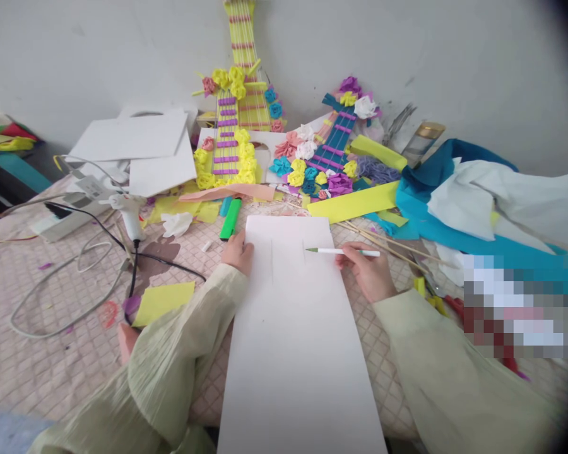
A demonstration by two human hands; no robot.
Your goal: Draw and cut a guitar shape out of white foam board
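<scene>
A long white board lies lengthwise in front of me, with two faint pencil-like lines near its far end. My left hand grips the board's left edge near the far corner, fingers curled. In my right hand is a white pen with a green tip. It lies sideways over the board's right part, its tip beside the right-hand line. Just beyond my left hand is a green marker-like block.
Several paper-flower-decorated guitar models lean at the back wall. A hot glue gun with trailing cables stands left, near white boards. Yellow paper, wooden sticks, red-handled scissors and blue crepe paper surround the board.
</scene>
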